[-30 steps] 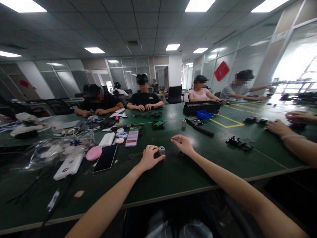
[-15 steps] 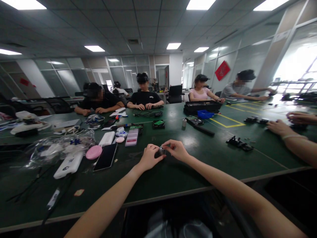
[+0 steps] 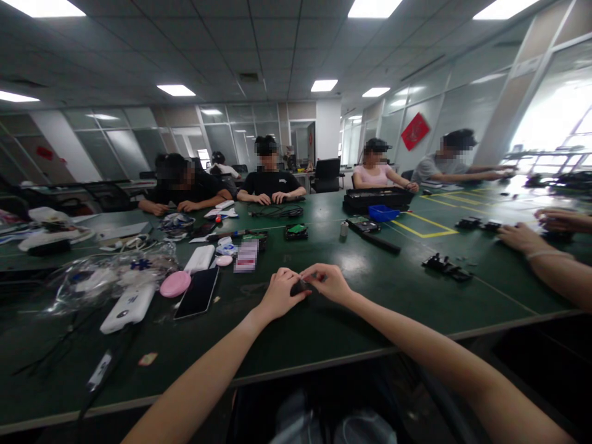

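Observation:
My left hand (image 3: 280, 292) rests low over the green table (image 3: 259, 345), its thumb and fingers curved round a small metal cylinder (image 3: 302, 286) that is mostly hidden now. From the other side my right hand (image 3: 329, 283) meets it, thumb and forefinger pinched together at the cylinder's top. Anything between those two fingertips is too small to make out. A similar silver cylinder (image 3: 343, 229) stands upright a little farther off, beside a black, bar-like part (image 3: 379, 242).
On the left lie a black phone (image 3: 198, 295), a pink round case (image 3: 175, 284), a white device (image 3: 129, 308) and clear plastic bags (image 3: 102, 277). Black parts (image 3: 446, 267) lie to the right, near another person's hands (image 3: 522, 237). A blue tray (image 3: 383, 213) and co-workers are across the table.
My fingertips have drawn closer together over the cylinder, so its shiny top, visible before, is now mostly covered. The arms have hardly moved.

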The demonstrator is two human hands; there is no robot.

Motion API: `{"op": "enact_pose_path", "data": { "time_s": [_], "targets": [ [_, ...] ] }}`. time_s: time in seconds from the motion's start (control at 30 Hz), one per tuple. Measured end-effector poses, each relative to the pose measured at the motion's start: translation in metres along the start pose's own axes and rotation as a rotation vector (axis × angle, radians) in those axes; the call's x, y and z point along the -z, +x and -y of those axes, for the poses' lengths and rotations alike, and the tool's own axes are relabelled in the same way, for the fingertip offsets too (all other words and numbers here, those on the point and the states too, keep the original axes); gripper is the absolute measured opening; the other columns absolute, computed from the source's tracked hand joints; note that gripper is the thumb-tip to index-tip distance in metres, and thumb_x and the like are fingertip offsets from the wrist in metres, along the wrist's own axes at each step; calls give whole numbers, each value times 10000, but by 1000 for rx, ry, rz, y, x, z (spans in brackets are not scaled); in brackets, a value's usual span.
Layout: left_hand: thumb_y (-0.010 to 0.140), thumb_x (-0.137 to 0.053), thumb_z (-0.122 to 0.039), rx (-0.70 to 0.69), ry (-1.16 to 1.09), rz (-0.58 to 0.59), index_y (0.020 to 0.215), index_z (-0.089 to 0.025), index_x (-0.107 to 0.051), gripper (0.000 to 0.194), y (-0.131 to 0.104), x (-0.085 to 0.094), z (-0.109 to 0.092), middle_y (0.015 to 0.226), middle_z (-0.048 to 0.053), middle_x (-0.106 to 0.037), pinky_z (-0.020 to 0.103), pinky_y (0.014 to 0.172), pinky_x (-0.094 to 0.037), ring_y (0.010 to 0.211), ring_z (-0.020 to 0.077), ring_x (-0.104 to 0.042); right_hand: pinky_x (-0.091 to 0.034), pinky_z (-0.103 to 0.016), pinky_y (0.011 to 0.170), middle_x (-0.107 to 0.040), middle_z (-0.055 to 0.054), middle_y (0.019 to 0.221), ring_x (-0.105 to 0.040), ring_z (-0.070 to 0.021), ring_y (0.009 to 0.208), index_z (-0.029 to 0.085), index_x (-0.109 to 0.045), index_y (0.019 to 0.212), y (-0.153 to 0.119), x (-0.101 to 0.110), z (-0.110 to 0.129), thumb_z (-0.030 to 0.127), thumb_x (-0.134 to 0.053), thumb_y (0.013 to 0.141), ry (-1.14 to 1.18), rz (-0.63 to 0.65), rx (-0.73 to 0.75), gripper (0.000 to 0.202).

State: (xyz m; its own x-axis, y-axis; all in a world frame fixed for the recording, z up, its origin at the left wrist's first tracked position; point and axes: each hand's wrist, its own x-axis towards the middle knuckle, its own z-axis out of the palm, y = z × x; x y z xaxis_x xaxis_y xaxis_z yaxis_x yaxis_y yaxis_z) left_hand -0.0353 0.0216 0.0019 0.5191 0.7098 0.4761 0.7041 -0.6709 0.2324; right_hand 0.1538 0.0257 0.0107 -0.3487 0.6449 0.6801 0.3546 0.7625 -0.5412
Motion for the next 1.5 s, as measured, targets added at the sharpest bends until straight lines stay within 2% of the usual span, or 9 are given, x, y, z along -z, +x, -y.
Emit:
{"op": "enact_pose_path", "data": {
  "time_s": [0.2,0.53,0.77,1.23,1.4,1.5],
  "targets": [
    [820,-611,-446,-7,-20,7,1019,-202,-625,314,0,0,-1,1001,62,-612,379,851,-383,1049,244,-460,-396,-189,470,-707,-13,777,-510,-76,486,204,-701,890,-2,0,0,241,-622,812,1,-37,-61,117],
    [818,-610,-453,-1,-21,15,991,-204,-631,304,1,2,-3,992,64,-627,377,841,-392,1027,242,-475,-387,-195,475,-678,-11,746,-488,-76,490,202,-685,883,-4,0,1,255,-629,806,-1,-65,-55,109],
    [819,-606,-463,0,-31,8,980,-206,-636,304,0,2,-3,986,60,-637,374,837,-395,1018,242,-483,-384,-192,468,-688,-26,852,-468,-65,492,195,-674,848,-3,0,2,224,-633,793,36,-92,-21,75],
    [812,-609,-470,19,-48,19,1005,-214,-643,323,0,2,-2,990,63,-636,377,832,-394,1017,243,-484,-396,-196,465,-695,-39,831,-478,-65,479,184,-681,832,-4,0,0,253,-645,782,40,-111,-37,92],
    [809,-614,-466,23,-52,20,1023,-226,-644,324,0,2,-2,982,57,-639,377,837,-392,1016,242,-485,-432,-210,524,-640,-24,686,-573,-107,571,178,-682,743,-5,0,-1,231,-667,759,54,-139,-24,57],
    [811,-608,-477,30,-56,20,1021,-225,-645,330,0,2,-1,978,55,-642,373,833,-393,1012,241,-487,-410,-201,494,-638,-23,721,-534,-86,533,177,-680,727,-6,-1,-2,204,-669,748,54,-134,-21,36]
  ]
}}
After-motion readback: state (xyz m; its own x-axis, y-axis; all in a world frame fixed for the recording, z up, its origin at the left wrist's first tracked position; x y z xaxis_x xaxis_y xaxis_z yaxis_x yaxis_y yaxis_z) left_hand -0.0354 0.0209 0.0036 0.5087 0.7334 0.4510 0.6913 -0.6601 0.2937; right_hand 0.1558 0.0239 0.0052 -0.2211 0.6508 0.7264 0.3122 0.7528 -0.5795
